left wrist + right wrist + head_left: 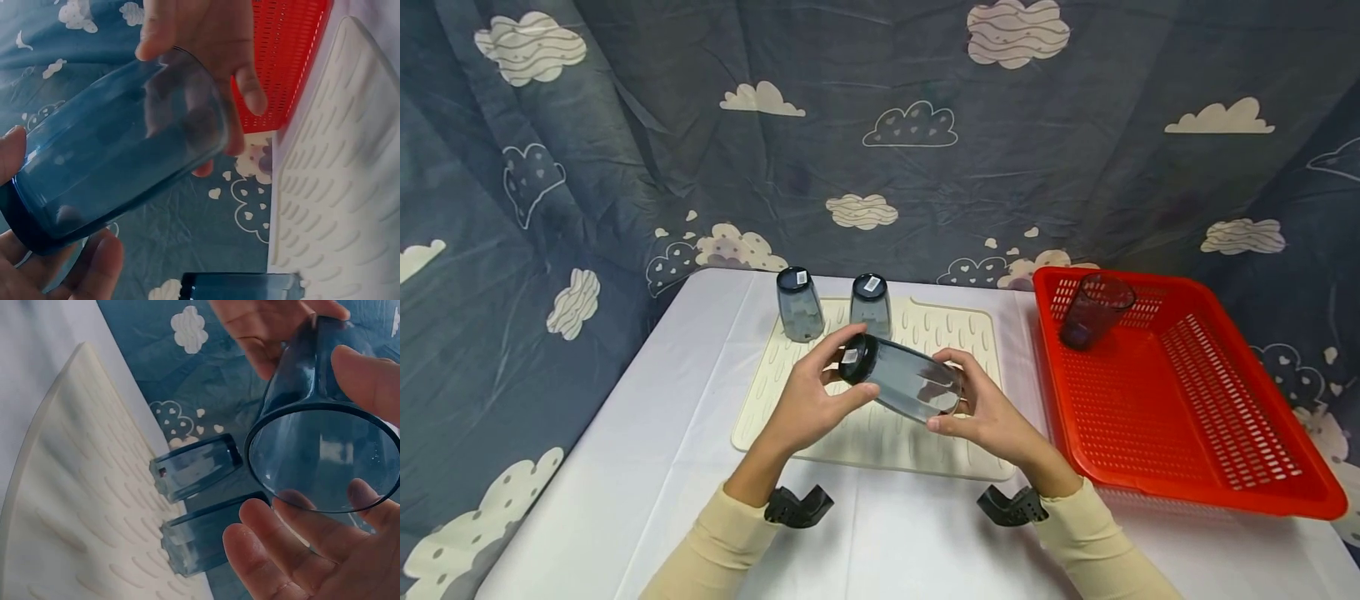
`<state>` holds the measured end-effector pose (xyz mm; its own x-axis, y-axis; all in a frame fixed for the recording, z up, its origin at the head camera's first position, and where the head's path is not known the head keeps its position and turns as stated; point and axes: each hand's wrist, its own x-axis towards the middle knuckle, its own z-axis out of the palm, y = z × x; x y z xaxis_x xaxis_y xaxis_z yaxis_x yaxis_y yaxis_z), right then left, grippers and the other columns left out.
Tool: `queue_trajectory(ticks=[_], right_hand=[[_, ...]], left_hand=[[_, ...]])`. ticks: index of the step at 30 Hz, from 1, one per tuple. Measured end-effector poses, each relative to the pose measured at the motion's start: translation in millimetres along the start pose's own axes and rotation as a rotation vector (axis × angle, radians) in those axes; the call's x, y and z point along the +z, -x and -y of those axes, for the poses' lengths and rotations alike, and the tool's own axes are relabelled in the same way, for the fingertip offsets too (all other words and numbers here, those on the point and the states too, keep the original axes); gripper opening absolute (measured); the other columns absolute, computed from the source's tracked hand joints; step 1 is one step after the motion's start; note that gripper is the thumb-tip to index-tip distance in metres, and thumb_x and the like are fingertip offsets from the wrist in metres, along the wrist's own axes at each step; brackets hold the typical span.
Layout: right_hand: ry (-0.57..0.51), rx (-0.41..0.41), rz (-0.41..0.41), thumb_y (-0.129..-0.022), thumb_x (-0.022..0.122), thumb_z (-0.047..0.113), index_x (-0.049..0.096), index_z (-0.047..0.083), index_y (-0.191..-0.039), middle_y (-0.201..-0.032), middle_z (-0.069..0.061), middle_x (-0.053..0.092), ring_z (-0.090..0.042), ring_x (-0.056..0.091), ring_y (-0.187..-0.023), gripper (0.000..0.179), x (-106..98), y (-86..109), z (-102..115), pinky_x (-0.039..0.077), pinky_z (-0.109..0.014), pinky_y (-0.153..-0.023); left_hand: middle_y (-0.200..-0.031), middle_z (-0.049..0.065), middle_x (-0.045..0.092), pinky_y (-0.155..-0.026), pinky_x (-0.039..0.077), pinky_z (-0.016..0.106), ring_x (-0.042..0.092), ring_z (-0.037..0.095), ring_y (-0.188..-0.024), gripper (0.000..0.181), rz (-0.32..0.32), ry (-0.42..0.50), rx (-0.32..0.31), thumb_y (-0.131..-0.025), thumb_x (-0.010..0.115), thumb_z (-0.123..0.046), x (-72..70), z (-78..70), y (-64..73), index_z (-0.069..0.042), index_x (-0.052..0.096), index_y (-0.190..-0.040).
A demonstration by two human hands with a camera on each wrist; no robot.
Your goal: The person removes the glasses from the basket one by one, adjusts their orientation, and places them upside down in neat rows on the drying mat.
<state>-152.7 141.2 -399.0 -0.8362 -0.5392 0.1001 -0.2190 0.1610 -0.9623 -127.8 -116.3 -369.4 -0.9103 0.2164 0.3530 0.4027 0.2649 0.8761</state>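
Note:
A blue-grey drinking glass [904, 377] is held tilted on its side above a cream drying mat [835, 450]. My left hand [820, 396] grips its thick base, thumb on the near side, fingers on the far side. At the mouth end, my right hand [981, 408] holds the glass between thumb and fingers. The right wrist view shows the open rim [250, 456] with the right fingertips [256, 512] close beneath it. Two similar glasses, one at left [801, 307] and another beside it [871, 304], stand upside down at the mat's far edge, stickers on their bases.
To the right stands a red plastic basket [1138, 400] with perforated walls. A purplish glass [1096, 312] leans in its far left corner. White cloth [647, 467] covers the table, and a dark cloud-patterned curtain [820, 175] hangs behind it.

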Motion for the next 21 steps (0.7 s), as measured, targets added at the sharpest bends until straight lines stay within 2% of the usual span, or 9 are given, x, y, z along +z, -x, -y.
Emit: queue_trajectory(ticks=[5,11,17,21], right_hand=[[0.012,-0.002,-0.011,-0.081,0.079,0.007,0.029,0.014,-0.140,-0.134,-0.024,0.051,-0.025,0.060,-0.106,0.078,-2.2,1.0,-0.9,0.056,-0.030,-0.082],[0.025,0.002,-0.026,-0.081,0.079,0.007,0.029,0.014,-0.139,-0.134,-0.024,0.051,-0.033,0.058,-0.109,0.078,-3.8,1.6,-1.0,0.056,-0.031,-0.084],[0.004,0.035,-0.041,-0.081,0.079,0.007,0.027,0.013,-0.138,-0.134,-0.025,0.051,-0.030,0.057,-0.110,0.078,-6.2,2.6,-1.4,0.056,-0.031,-0.084],[-0.021,0.053,-0.052,-0.082,0.078,0.009,0.025,0.015,-0.138,-0.132,-0.025,0.053,-0.025,0.060,-0.108,0.077,-9.2,2.1,-0.7,0.057,-0.031,-0.084]], left_hand=[[-0.147,0.014,0.051,-0.097,0.054,0.042,0.058,0.029,-0.127,0.070,0.034,-0.011,0.054,-0.085,0.077,-0.008,1.4,-6.7,-7.8,-0.009,0.045,-0.148],[-0.146,0.015,0.051,-0.097,0.054,0.039,0.059,0.030,-0.127,0.071,0.062,0.011,0.043,-0.085,0.076,-0.007,0.4,-10.3,-12.7,-0.009,0.044,-0.148],[-0.138,0.014,0.059,-0.096,0.055,0.038,0.062,0.026,-0.119,0.070,0.101,-0.027,0.022,-0.084,0.078,-0.009,-0.6,-16.2,-22.5,-0.010,0.046,-0.147],[-0.135,0.012,0.061,-0.092,0.056,0.035,0.066,0.023,-0.110,0.069,0.134,-0.079,0.057,-0.084,0.079,-0.012,-1.3,-24.8,-34.1,-0.011,0.047,-0.146]])
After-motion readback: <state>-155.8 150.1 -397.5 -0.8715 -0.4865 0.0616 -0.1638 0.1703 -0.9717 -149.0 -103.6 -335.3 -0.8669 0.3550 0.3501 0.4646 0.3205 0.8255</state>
